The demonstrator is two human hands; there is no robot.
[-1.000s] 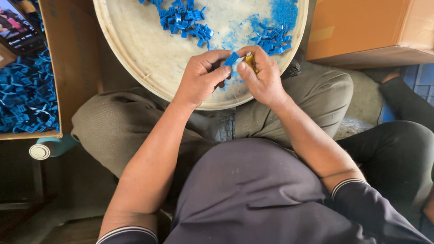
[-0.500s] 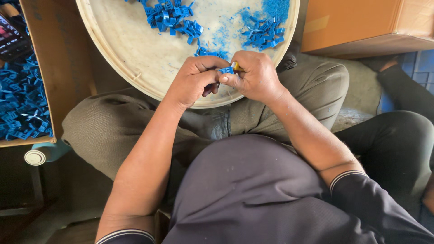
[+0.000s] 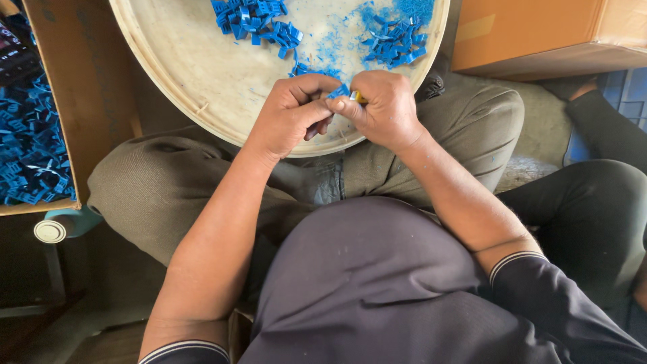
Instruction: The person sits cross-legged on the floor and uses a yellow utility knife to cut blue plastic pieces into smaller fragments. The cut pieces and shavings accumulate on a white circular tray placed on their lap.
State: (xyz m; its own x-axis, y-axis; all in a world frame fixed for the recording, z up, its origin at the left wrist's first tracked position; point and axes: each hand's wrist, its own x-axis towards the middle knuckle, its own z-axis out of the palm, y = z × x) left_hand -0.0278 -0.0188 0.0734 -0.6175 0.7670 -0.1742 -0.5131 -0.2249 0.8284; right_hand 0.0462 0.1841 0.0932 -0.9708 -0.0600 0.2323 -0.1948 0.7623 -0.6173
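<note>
A round pale tray (image 3: 195, 74) rests on my lap, holding two heaps of small blue plastic pieces (image 3: 253, 20) and blue shavings. Over its near rim, my left hand (image 3: 290, 114) pinches one small blue plastic piece (image 3: 339, 92) between thumb and fingers. My right hand (image 3: 381, 108) is closed around a small yellow-handled tool (image 3: 359, 98), its tip against the piece. Both hands touch each other. Most of the tool is hidden inside the fist.
A cardboard box (image 3: 40, 135) at left holds several more blue pieces. An orange-brown carton (image 3: 539, 34) stands at upper right. A pale blue roll (image 3: 57, 228) lies by my left knee. Another person's dark-clothed leg (image 3: 593, 202) is at right.
The two hands stay joined over the tray's near rim, fingers shifting slightly on the blue piece. The view has drifted a little.
</note>
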